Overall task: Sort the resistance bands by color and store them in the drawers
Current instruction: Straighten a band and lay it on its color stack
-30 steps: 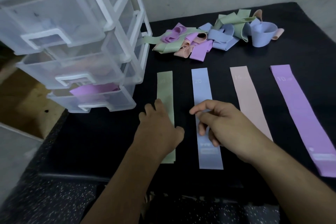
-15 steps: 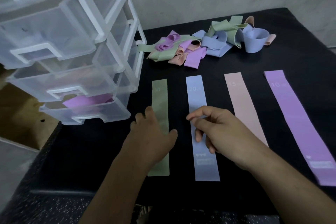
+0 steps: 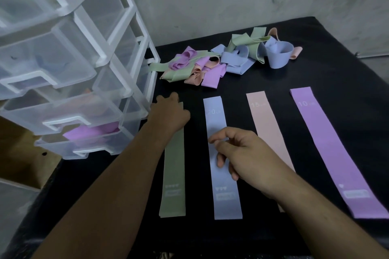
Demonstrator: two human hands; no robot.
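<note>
Left hand [image 3: 168,113] on far end of green band [image 3: 173,174], just beside bottom corner of drawer unit [image 3: 84,90]; grip hidden, cannot tell. Right hand [image 3: 242,153] over blue band [image 3: 223,195], fingers loosely curled, empty. Strips of bare black table [image 3: 336,59] between them; tangled band pile [image 3: 221,61] behind.

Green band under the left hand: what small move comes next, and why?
Probably pinch the far end of the green band and fold it toward the near end. The left hand rests on that end, and the band lies flat at full length beside the drawers.
</note>
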